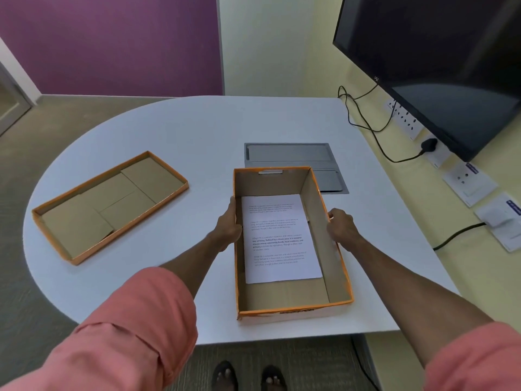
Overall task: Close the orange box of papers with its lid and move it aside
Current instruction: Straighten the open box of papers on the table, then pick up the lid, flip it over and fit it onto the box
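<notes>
The orange box [335,266] stands open on the white table [197,128], near its front edge. A printed sheet of paper [279,238] lies flat on the box's cardboard floor. My left hand [228,224] grips the box's left wall, and my right hand [339,225] grips its right wall. The orange lid [110,206] lies upside down on the table to the left, apart from the box, its brown inside facing up.
A grey cable hatch [290,153] is set into the table just behind the box. A black monitor [439,66] hangs at the right, with wall sockets [406,119] and cables [366,119] along the table's right edge. My feet [248,376] show below the table's front edge.
</notes>
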